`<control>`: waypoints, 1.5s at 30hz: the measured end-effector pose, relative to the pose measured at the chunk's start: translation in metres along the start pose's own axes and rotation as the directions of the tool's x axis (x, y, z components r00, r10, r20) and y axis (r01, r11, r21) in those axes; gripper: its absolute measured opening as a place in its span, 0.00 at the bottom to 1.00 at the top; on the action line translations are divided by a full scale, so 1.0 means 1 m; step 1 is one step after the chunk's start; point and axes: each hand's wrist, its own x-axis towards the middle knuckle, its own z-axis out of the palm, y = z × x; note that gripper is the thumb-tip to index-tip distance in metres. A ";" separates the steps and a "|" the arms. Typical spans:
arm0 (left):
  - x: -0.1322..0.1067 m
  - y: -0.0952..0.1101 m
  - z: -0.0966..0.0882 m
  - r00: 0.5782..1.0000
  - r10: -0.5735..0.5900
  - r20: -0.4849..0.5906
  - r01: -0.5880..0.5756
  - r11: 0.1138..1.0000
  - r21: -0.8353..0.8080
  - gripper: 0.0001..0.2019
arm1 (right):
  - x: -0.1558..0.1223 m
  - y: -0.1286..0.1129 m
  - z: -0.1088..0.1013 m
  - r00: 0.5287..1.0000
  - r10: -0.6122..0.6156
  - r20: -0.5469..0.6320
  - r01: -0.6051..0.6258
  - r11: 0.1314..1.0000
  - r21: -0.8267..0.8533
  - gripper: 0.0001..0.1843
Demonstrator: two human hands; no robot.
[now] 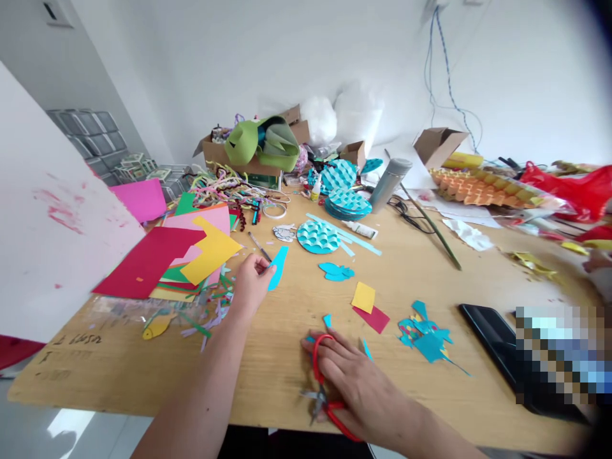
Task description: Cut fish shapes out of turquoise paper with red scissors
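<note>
Between the thumb and fingers of my left hand is a cut piece of blue paper, raised a little over the table. My right hand rests palm down near the table's front edge, with red-handled scissors hooked on it; their blades are apart and point toward me. Its fingertips press near small blue paper scraps, partly hidden. Just beyond lie a yellow paper square and a dark red square. Blue fish-like cutouts lie farther up, and a blue cutout pile is to the right.
Coloured paper sheets are stacked at the left beside a white board. Scalloped blue discs, a glue tube and a grey bottle stand or lie ahead. A black phone lies right; another person's hand shows beyond.
</note>
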 end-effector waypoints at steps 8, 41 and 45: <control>-0.003 0.002 0.001 0.999 0.012 0.038 -0.011 1.000 -0.024 0.08 | -0.096 0.038 -0.019 0.995 0.090 -0.041 -0.098 0.950 -0.298 0.17; -0.004 -0.003 0.004 0.995 0.042 0.087 -0.042 0.999 -0.006 0.11 | -0.045 0.038 -0.018 0.923 0.233 -0.308 -0.303 0.931 -0.204 0.08; -0.006 0.001 0.005 0.995 0.000 0.099 0.005 0.998 -0.056 0.11 | -0.026 0.036 -0.015 0.901 0.271 -0.339 -0.341 0.925 -0.167 0.06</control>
